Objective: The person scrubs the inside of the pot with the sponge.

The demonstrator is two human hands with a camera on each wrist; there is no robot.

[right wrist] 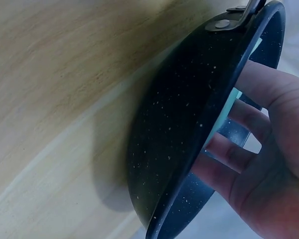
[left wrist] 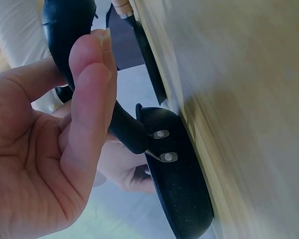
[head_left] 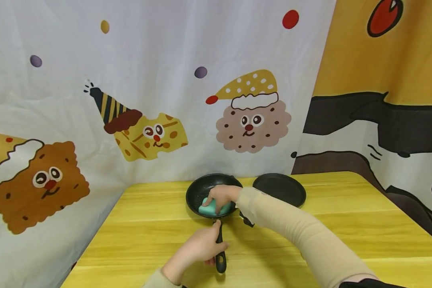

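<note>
A black speckled frying pan rests on the wooden table, its handle pointing toward me. My left hand grips that handle, thumb along the top near the pan and fingers round the side. Inside the pan lies a turquoise sponge. From above, my right hand holds the sponge with bent, spread fingers, low against the pan's inner surface. In the right wrist view, the pan's wall covers most of the sponge and the fingertips.
A flat round black pan lies to the right of the frying pan, partly behind my right sleeve. Its wooden handle shows in the left wrist view. A printed curtain hangs behind the table.
</note>
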